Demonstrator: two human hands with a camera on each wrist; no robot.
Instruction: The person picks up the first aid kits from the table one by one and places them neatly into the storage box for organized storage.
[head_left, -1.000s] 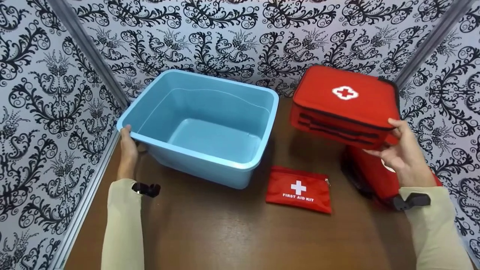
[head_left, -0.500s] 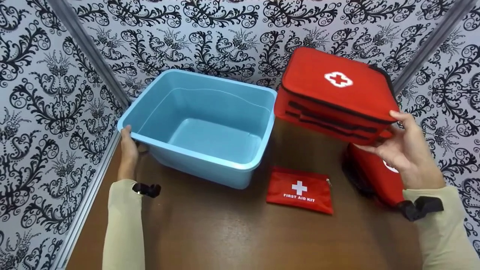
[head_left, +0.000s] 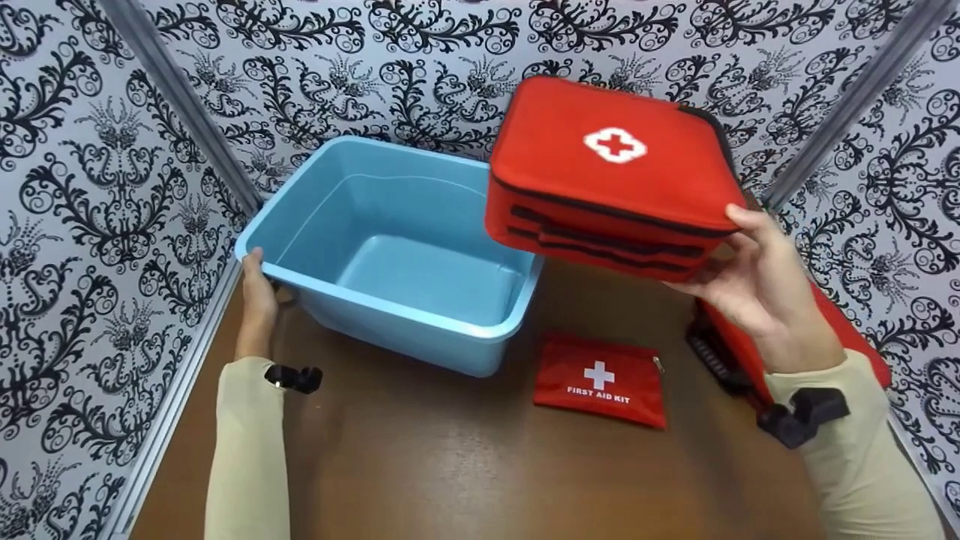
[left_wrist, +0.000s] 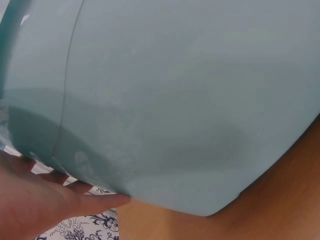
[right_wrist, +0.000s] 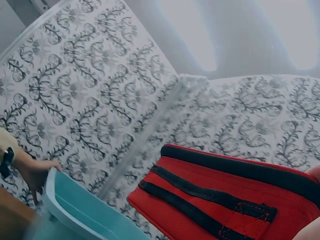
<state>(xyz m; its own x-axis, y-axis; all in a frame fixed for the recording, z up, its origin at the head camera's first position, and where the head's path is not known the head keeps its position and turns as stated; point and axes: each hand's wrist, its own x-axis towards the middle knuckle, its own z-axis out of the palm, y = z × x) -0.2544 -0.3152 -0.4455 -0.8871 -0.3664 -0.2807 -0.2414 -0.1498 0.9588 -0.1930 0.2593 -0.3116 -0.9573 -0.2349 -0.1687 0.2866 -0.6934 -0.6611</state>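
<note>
My left hand (head_left: 259,304) grips the near left corner of a light blue plastic tub (head_left: 397,315), thumb over the rim; the left wrist view shows its fingers along the tub's outer wall (left_wrist: 190,110). My right hand (head_left: 765,292) holds a red first aid bag (head_left: 607,172) by its right end, thumb on top and fingers beneath. The bag is raised and tilted, its left part over the tub's right rim, hiding the far right corner. Black strap handles (right_wrist: 200,200) run along its side in the right wrist view.
On the brown table (head_left: 450,457) lies a flat red pouch (head_left: 600,381) marked FIRST AID KIT, right of the tub. Another red bag (head_left: 840,330) lies at the right, partly hidden by my right arm. Patterned walls (head_left: 420,67) enclose the back and sides.
My right hand has carried the red first aid bag up and left, from beside the tub to over its right rim. My left hand and the tub have stayed in place.
</note>
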